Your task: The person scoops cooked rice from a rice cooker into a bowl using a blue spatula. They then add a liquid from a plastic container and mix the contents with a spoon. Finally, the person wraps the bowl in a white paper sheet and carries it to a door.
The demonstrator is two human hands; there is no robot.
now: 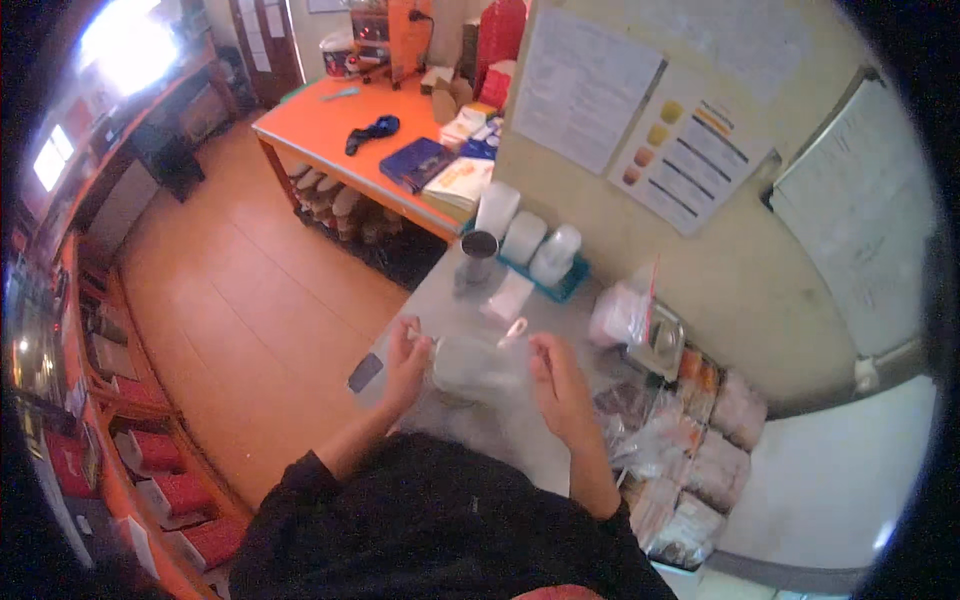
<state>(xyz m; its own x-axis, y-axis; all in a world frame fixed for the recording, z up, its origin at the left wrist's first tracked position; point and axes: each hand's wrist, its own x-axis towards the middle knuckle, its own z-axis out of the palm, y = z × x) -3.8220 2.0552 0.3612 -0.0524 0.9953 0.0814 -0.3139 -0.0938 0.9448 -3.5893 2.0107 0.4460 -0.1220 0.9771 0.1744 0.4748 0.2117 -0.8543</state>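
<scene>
Over a metal-topped worktable [495, 442], my left hand [407, 360] is raised with its fingers curled together. Opposite it, my right hand [556, 382] is also curled, thumb near the fingertips. A pale, translucent, rectangular thing, perhaps a plastic container or film [469, 364], lies between them; blur hides whether either hand grips it. Just beyond it is a small whitish object with a rounded end [515, 330], close to my right fingertips. A pale pack [508, 295] lies farther back. Left of my left hand, a dark flat phone-like object [365, 373] rests near the table edge.
A metal cup [478, 259] stands near white tubs in a teal tray [571, 289]. To the right are a steel pan [664, 337], clear plastic bags [660, 442] and several wrapped food packs [720, 469]. An orange table [322, 124] adjoins ahead; a papered wall [585, 210] rises at right.
</scene>
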